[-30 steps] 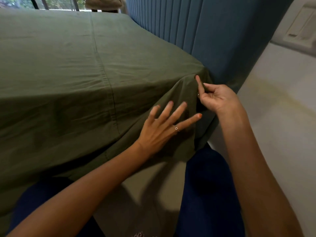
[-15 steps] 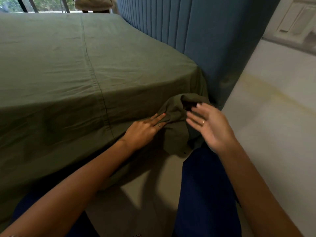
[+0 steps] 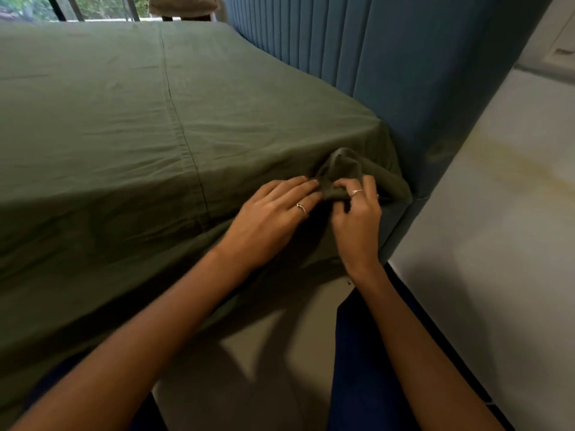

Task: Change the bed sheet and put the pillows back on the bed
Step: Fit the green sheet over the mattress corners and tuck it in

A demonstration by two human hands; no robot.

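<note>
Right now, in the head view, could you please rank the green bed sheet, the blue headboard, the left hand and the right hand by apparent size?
1. green bed sheet
2. blue headboard
3. left hand and right hand: they look alike, so I won't rank them.

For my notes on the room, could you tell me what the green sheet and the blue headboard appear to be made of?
green sheet: matte woven fabric, likely cotton; fine creases, a stitched seam, soft bunching at the corner.
blue headboard: seemingly padded upholstery in smooth matte cloth; vertical channels.
</note>
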